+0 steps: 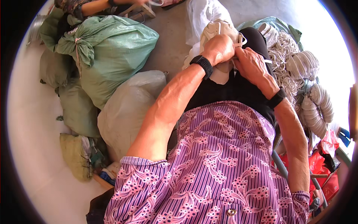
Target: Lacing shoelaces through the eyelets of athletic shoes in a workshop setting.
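A beige shoe upper [225, 27] lies over my lap, its lower flap hanging between my wrists. My left hand [218, 49] is closed at the upper's middle, fingers curled against it and a white shoelace [242, 39]. The lace makes a small loop just beyond my fingertips. My right hand [251, 64] sits close beside the left, its thumb and fingers pinched on the lace. A short white end sticks out past the right hand's outer side. The exact spot where the fingers grip is partly hidden by the knuckles.
Several bundles of white laces [285, 54] lie at my right. Stuffed green sacks [115, 52] and a translucent white bag [128, 108] stand at my left. White plastic [199, 16] lies ahead. Red bags [320, 164] are at lower right. Another person's arm [99, 7] shows at upper left.
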`<state>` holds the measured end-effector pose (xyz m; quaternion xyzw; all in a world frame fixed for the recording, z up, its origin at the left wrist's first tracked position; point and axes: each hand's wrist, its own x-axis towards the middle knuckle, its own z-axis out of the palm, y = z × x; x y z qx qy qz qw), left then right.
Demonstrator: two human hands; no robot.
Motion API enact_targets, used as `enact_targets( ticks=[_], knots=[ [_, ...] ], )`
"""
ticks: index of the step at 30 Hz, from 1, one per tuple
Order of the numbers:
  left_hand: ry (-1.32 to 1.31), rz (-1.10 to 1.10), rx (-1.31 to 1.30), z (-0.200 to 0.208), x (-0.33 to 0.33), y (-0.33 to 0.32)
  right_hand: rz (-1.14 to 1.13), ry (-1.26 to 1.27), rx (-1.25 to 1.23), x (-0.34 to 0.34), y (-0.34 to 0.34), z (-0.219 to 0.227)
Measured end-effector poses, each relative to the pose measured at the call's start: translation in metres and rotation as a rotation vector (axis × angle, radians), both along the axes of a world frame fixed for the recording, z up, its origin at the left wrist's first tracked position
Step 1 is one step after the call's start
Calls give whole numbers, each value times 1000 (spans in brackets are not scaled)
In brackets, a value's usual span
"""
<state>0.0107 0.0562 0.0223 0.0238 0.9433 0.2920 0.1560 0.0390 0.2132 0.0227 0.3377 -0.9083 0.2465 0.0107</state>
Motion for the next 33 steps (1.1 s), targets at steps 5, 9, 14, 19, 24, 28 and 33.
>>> enact_targets(
  ticks=[5, 9, 14, 19, 24, 28, 33],
  knots=[
    [81, 138, 483, 2, -5, -15, -14, -91, 53, 3, 2, -1],
    [-138, 265, 987, 15, 29, -29, -78, -238, -162, -7, -3, 0],
    [-82, 294, 959, 11, 41, -24, -100, -150, -327, -14, -10, -6],
    [-30, 159, 851, 0, 44, -29, -230, -918, -1124, -52, 27, 7],
    [143, -240, 432, 5, 43, -29, -98, -1066, -1436, -75, 40, 6],
    [248, -394, 278, 6, 41, -23, -128, -1265, -1535, -71, 37, 2],
    [325, -502, 53, 5, 37, -13, 4, -1340, -1539, -76, 42, -5]
  ],
)
